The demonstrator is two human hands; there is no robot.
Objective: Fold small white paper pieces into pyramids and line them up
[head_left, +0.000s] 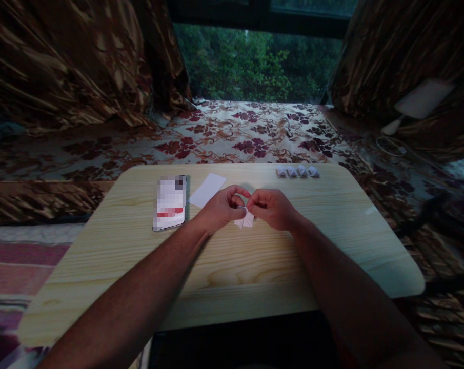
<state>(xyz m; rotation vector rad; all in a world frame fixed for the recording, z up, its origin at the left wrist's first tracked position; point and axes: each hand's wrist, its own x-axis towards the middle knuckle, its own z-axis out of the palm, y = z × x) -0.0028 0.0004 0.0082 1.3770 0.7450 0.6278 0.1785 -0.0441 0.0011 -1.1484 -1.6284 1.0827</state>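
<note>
Between my two hands is a small piece of folded white paper, held just above the middle of the table. My left hand pinches its left side with thumb and fingers. From the other side, my right hand grips the upper right of the paper with curled fingers. The fingers hide the paper's upper part. Behind my left hand lies a flat white sheet of paper. Several small folded paper pieces stand in a row near the table's far right edge.
A phone, partly pixelated, lies at the left of the wooden table. Beyond the table is a ledge with a floral cloth, below a window. A white lamp with a cord stands at the right, near brown curtains.
</note>
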